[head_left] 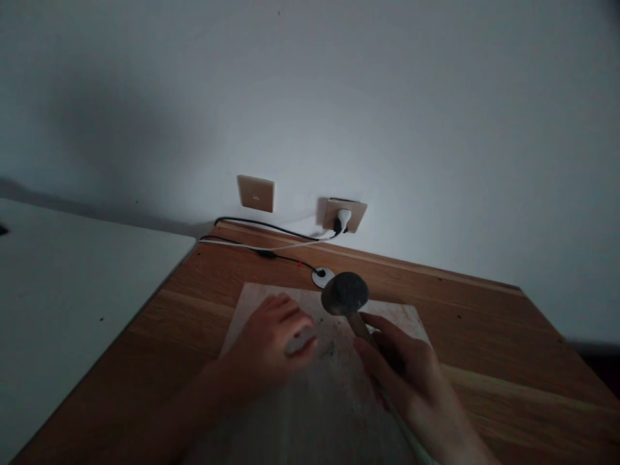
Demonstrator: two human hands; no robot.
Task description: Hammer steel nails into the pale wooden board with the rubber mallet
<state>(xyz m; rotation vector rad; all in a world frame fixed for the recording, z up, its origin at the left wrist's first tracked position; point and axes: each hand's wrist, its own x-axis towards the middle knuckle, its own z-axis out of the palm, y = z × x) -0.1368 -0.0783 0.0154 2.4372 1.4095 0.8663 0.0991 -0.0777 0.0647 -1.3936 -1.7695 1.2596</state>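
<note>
My right hand [411, 361] is closed around the handle of a rubber mallet [345, 294]. The mallet's dark rounded head points up and away from me, over the far edge of a pale, marked board [334, 400]. To the left of the mallet, my left hand [276, 336] hovers over the same board, slightly blurred. Its fingers are bent, with a gap between them and the thumb, and nothing shows in that gap. Small dark specks lie on the board between the hands. Part of the mallet's handle is hidden by my right fingers.
The board lies on a wooden desk [484, 342] against a pale wall [436, 129]. Behind it are a round cable grommet [320, 278], a black cable [266, 254], a white cable [271, 248] and a wall socket [356, 216] with plugs. A white panel [72, 290] borders the left side.
</note>
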